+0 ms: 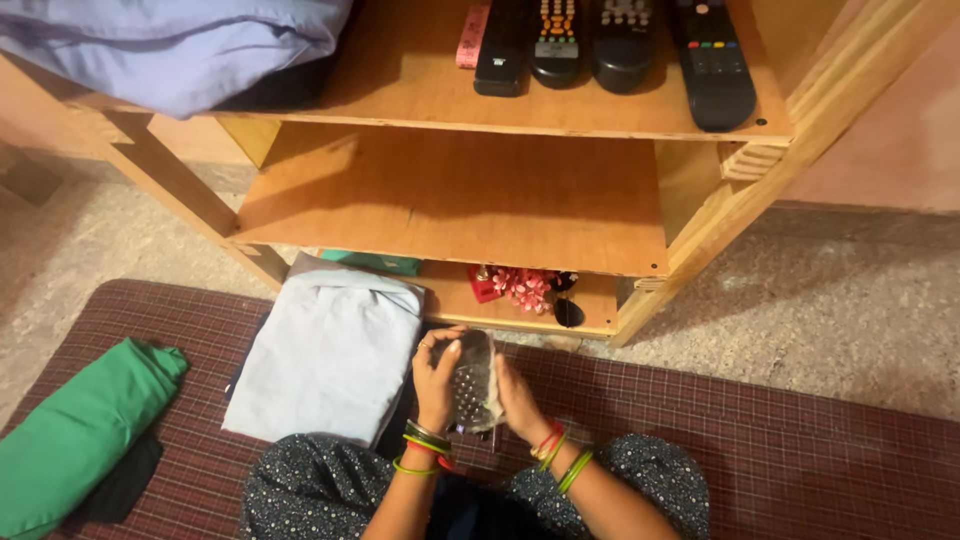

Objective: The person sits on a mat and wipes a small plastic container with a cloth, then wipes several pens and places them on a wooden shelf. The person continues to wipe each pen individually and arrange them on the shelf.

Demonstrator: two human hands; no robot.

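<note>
Fingers of the left hand (437, 375) and right hand (518, 400) are clasped around a small dotted grey cloth (473, 385), held upright between them at lower centre of the frame. Below lies a dark red checked mat (800, 450) on a speckled stone floor (850, 300). A folded pale blue shirt (330, 355) rests on the mat just left of the hands, and a folded green cloth (80, 430) lies at lower left, partly cut off. The wooden shelf unit (450, 195) fills the upper frame: remote controls (620, 45) on top, pink flowers (525, 288) half hidden on the lowest shelf. What the cloth is exactly is hard to tell.
</note>
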